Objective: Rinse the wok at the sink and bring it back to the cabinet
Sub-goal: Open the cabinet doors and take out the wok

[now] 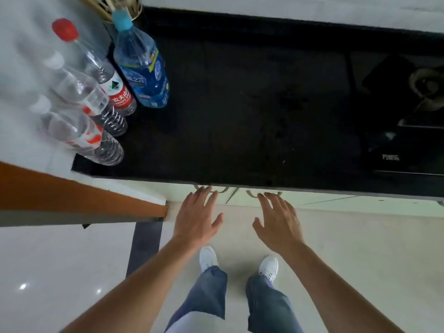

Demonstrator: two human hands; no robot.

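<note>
Hands (195, 216) (278, 222) spread at cabinet handles (263, 193)

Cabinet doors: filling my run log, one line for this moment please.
left hand open, at left handle | right hand open, at right handle | wok unseen

Head view was evenly lit by soft, diffuse daylight; its source could not be told. Two small bright glints sat on the glossy pale tiled floor (60, 272) near the lower left. The black stone countertop (240, 104) read very dark, with little surface detail, and the dark glass gas hob (396, 131) at its right edge was nearly lost in shadow. Clear plastic bottles (79, 109) at the countertop's left edge appeared smeared and leaned outward, showing wide-angle stretch. The whole frame was slightly soft. Both bare hands, left hand (195, 218) and right hand (278, 221), showed mild motion blur at the fingertips. Shadows beneath the white shoes (240, 261) were faint.
</note>
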